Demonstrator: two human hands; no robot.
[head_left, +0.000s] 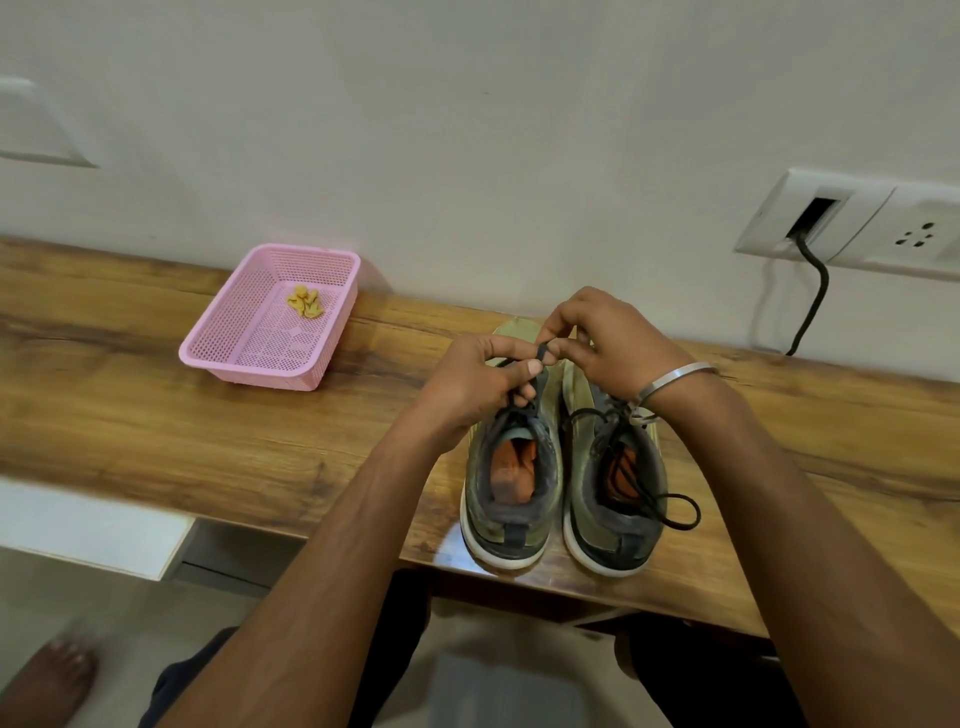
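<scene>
The left hand (475, 387) and right hand (610, 343) are pinching a black lace (541, 356) between thumbs and fingertips, just above the left shoe (511, 501), which is standing beside the right shoe (618, 519) at the table (208, 441) edge. A pink basket (236, 364) is sitting well apart, leftward.

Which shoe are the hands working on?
The left shoe: left hand and right hand pinch its lace. The right shoe has a loose lace looping over its collar.

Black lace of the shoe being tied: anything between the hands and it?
Nothing visible. The left hand and right hand both pinch the black lace above that shoe; the other shoe sits beside it, under the right wrist.
</scene>
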